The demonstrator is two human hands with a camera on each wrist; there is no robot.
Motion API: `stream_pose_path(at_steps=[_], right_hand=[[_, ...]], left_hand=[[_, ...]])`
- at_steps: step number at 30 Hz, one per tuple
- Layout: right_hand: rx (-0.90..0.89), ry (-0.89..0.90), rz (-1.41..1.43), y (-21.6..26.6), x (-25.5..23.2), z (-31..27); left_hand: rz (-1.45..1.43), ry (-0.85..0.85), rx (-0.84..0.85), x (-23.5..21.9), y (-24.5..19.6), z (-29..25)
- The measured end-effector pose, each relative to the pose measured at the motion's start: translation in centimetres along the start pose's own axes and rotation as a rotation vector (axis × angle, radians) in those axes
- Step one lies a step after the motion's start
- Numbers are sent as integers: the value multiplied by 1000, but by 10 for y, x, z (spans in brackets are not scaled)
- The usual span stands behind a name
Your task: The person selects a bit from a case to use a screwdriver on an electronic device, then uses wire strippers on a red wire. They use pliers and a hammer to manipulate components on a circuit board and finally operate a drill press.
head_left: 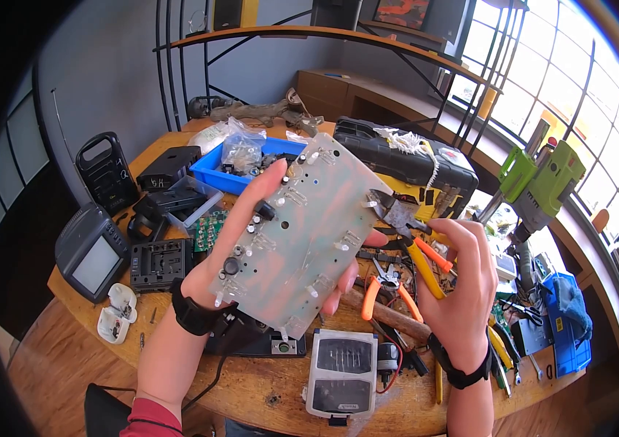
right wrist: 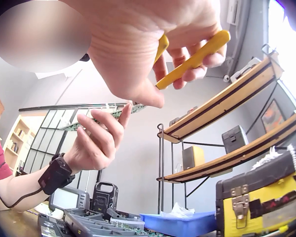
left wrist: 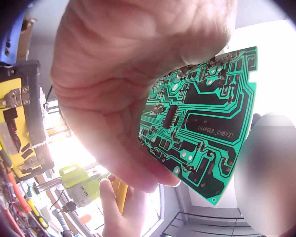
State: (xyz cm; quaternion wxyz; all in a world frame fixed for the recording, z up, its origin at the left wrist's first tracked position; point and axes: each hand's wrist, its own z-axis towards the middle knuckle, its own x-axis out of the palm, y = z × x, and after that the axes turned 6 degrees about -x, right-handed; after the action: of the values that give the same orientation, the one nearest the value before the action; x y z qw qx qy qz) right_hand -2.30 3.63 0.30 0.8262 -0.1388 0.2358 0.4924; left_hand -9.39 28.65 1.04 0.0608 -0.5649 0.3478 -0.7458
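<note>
A circuit board (head_left: 291,240) lies tilted in my left hand (head_left: 230,233), thumb along one edge and fingertips showing at the opposite edge. Its pale face with clear LEDs and black capacitors faces the head camera; green traces cover the other face of the board (left wrist: 202,123) in the left wrist view. My right hand (head_left: 462,280) holds diagonal cutters (head_left: 399,217) by their yellow and orange handles. The cutters' tips are right at a clear LED (head_left: 369,205) by the board's right edge. In the right wrist view, fingers curl around the yellow handle (right wrist: 195,60).
Wire strippers (head_left: 389,284) and a wooden handle (head_left: 389,317) lie beneath the hands. A grey plastic case (head_left: 342,375) sits at the front edge. Behind are a blue tray (head_left: 211,173) and a black-yellow toolbox (head_left: 426,164). A green drill stand (head_left: 542,189) rises at right.
</note>
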Motion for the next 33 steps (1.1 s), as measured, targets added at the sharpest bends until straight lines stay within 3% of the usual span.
stream_pose_path(at_steps=[3, 8, 11, 14, 21, 24, 33], right_hand=[[23, 52, 68, -1, 1, -2], [67, 135, 100, 5, 4, 0], [111, 240, 112, 4, 4, -5], [82, 224, 103, 0, 9, -6], [86, 171, 114, -4, 17, -9], [138, 213, 72, 0, 20, -13], [63, 175, -82, -7, 22, -11]], left_hand=[[238, 79, -28, -10, -2, 1], [404, -195, 113, 4, 6, 3], [426, -216, 98, 5, 5, 4], [473, -249, 104, 7, 7, 5], [532, -239, 7, 11, 16, 6], [461, -108, -8, 4, 19, 9], [428, -138, -48, 9, 18, 7]])
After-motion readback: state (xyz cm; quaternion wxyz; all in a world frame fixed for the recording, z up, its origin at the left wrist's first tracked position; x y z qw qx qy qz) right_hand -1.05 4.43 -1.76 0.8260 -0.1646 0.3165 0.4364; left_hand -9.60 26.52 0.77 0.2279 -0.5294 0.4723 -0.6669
